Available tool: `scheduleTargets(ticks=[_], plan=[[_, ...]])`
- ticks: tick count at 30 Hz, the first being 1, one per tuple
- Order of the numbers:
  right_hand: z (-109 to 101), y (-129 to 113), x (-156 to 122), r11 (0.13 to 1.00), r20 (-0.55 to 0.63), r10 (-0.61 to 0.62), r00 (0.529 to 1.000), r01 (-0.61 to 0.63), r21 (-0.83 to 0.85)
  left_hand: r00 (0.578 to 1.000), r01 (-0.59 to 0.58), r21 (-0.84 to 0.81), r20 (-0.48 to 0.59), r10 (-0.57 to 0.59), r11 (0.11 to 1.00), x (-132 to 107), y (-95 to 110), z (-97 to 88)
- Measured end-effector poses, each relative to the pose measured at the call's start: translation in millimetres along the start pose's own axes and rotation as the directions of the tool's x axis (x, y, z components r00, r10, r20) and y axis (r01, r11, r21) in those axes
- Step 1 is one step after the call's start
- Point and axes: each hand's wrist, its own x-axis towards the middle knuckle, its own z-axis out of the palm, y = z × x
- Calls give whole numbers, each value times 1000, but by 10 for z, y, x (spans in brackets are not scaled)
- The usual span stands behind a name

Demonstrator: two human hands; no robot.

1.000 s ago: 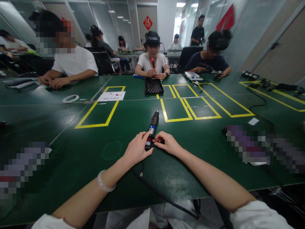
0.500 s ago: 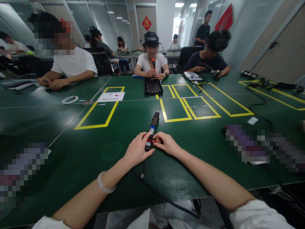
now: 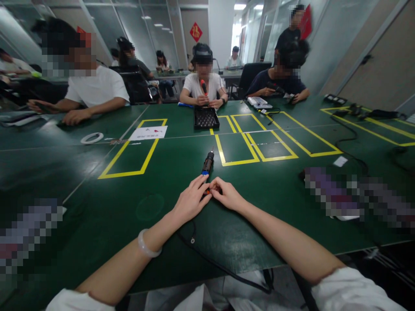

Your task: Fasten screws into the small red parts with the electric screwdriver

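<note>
Green table (image 3: 266, 190) bearing a screwdriver (image 3: 208, 163), tip pointing away; left hand (image 3: 190, 201) over its rear, fingers extended, grip indeterminable; right hand (image 3: 227, 194) alongside, fingertips together, anything pinched hidden.

Through my head feed: slim electric screwdriver (image 3: 208, 162), over the near half of the green surface (image 3: 275, 190). Dark body, blue band; thin metal bit aimed at the far edge. Rear mostly hidden, red-orange patch visible. Black cable (image 3: 207, 259) crosses the near edge; small ring terminal (image 3: 192, 240) beside it.
</note>
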Motion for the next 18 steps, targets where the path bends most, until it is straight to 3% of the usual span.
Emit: scheduleTargets(ticks=[5,12,18], plan=[[2,39,5,999,-15,2,1000,-2,-41,996,93,78,3,-93,993,52,73,4],[-39,33,14,999,-34,23,999,-24,-38,998,58,244,16,-64,968,34,77,-29],[-57,25,16,999,-31,48,998,-49,-10,999,33,290,4,-36,956,50,-6,-19]])
